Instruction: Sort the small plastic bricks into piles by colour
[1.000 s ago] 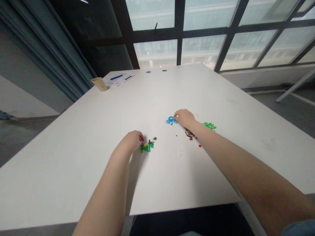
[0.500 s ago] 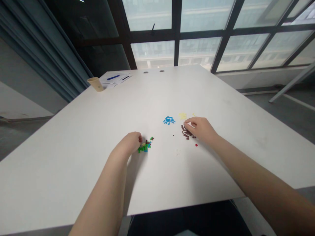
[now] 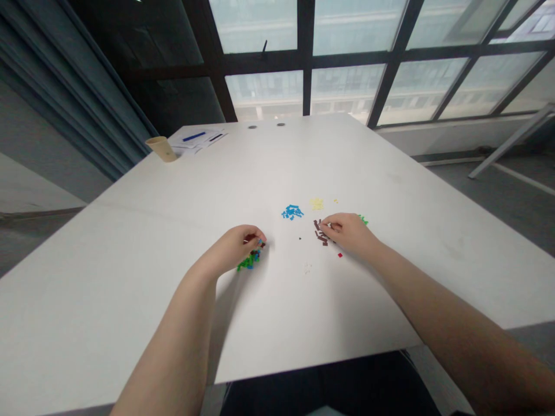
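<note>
My left hand (image 3: 236, 245) is pinched at the near edge of a mixed pile of tiny green, blue and brown pieces (image 3: 247, 263). Small brown and blue bits show at its fingertips. Over the heap of small dark brown pieces (image 3: 321, 237), my right hand (image 3: 349, 232) has thumb and forefinger pressed together. Whatever may be between them is too small or hidden to name. The palm covers part of the brown heap, and green pieces (image 3: 363, 220) peek out behind the knuckles.
Beyond the hands lie a blue heap (image 3: 292, 212), pale yellow pieces (image 3: 317, 203) and a few orange bits (image 3: 335, 201). Nearer are a red piece (image 3: 340, 255), a dark speck (image 3: 300, 238) and whitish bits (image 3: 307, 268). A paper cup (image 3: 161, 149) and papers with pens (image 3: 199, 140) stand far left.
My left hand has shifted over the mixed pile, with brown and blue bits now at its fingertips. My right hand has slid slightly lower over the brown heap, uncovering green pieces behind it.
</note>
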`<state>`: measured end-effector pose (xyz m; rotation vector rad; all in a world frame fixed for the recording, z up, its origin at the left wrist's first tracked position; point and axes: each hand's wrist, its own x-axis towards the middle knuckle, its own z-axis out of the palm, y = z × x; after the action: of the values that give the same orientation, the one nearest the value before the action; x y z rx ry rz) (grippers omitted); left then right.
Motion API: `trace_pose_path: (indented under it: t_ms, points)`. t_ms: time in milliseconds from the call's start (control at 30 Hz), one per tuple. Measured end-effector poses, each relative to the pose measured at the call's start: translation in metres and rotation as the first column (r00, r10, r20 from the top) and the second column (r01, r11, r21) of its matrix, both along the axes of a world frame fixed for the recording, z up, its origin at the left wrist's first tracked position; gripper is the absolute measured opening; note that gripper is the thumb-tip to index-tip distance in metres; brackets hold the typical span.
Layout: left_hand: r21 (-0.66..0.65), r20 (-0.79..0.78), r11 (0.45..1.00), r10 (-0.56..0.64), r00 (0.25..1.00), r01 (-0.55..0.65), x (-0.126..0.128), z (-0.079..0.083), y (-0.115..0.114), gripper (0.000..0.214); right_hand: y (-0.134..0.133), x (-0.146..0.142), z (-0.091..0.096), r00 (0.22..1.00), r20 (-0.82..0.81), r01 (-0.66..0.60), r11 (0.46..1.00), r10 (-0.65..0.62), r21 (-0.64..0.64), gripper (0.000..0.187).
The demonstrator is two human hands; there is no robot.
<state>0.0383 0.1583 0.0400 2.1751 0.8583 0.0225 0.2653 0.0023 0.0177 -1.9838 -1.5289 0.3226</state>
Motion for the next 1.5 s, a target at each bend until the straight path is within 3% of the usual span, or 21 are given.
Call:
trace_pose_path:
  t_ms: [133, 233, 367, 500, 667, 900, 1100, 1167, 1233, 1300, 1333, 1367, 1433, 1500]
  points:
    - [-0.240, 0.214, 0.970, 0.013, 0.977, 0.040, 0.015, -0.005, -0.018, 0.014, 0.001, -0.011, -0.002, 0.997, -0.005, -0.080, 0.997, 0.080, 0.022, 0.021]
    - [-0.467, 0.351, 0.875, 0.052, 0.935, 0.127, 0.027, -0.007, -0.035, 0.009, 0.000, -0.020, -0.002, 0.993, -0.012, -0.118, 0.992, 0.119, 0.033, 0.019]
    - [-0.692, 0.418, 0.715, 0.280, 0.864, 0.103, 0.039, -0.012, -0.052, 0.003, -0.002, -0.033, -0.001, 0.991, -0.016, -0.130, 0.979, 0.134, 0.159, 0.016]
    - [-0.774, 0.462, 0.629, 0.480, 0.746, 0.074, 0.044, -0.015, -0.066, 0.006, -0.004, -0.044, 0.000, 0.989, 0.001, -0.136, 0.920, 0.146, 0.368, 0.009]
    - [-0.791, 0.502, 0.606, 0.564, 0.656, 0.083, 0.048, -0.018, -0.079, 0.011, -0.006, -0.054, 0.001, 0.984, -0.069, -0.117, 0.890, 0.164, 0.441, 0.005]
    - [-0.803, 0.493, 0.586, 0.557, 0.668, 0.104, 0.049, -0.023, -0.080, 0.008, -0.007, -0.055, 0.003, 0.991, -0.088, -0.047, 0.880, 0.101, 0.473, 0.007]
    - [-0.788, 0.478, 0.612, 0.537, 0.695, 0.069, 0.048, -0.022, -0.079, 0.007, -0.006, -0.052, 0.004, 0.995, 0.006, -0.092, 0.863, 0.103, 0.496, 0.009]
    - [-0.725, 0.495, 0.688, 0.488, 0.719, 0.032, 0.046, -0.021, -0.074, 0.010, -0.006, -0.049, 0.006, 0.993, 0.051, -0.119, 0.845, 0.109, 0.521, 0.009]
    - [-0.545, 0.509, 0.838, 0.356, 0.783, -0.026, 0.042, -0.019, -0.066, 0.016, -0.008, -0.044, 0.009, 0.986, 0.111, -0.168, 0.816, 0.128, 0.553, 0.009]
    - [-0.211, 0.436, 0.974, 0.172, 0.883, -0.086, 0.036, -0.015, -0.057, 0.019, -0.010, -0.037, 0.013, 0.974, 0.175, -0.221, 0.795, 0.147, 0.564, 0.010]
    - [-0.012, 0.346, 0.994, 0.108, 0.932, -0.111, 0.033, -0.013, -0.052, 0.020, -0.012, -0.034, 0.015, 0.968, 0.203, -0.240, 0.789, 0.148, 0.565, 0.010]
    - [0.173, 0.229, 0.976, 0.090, 0.969, -0.131, 0.030, -0.011, -0.047, 0.021, -0.013, -0.032, 0.018, 0.963, 0.229, -0.251, 0.785, 0.142, 0.566, 0.010]
    - [0.437, 0.000, 0.888, 0.160, 0.987, -0.144, 0.023, -0.007, -0.037, 0.022, -0.016, -0.027, 0.023, 0.955, 0.270, -0.259, 0.780, 0.120, 0.569, 0.009]
    - [0.524, -0.164, 0.843, 0.242, 0.956, -0.123, 0.017, -0.007, -0.026, 0.023, -0.019, -0.024, 0.027, 0.952, 0.292, -0.249, 0.783, 0.091, 0.570, 0.008]
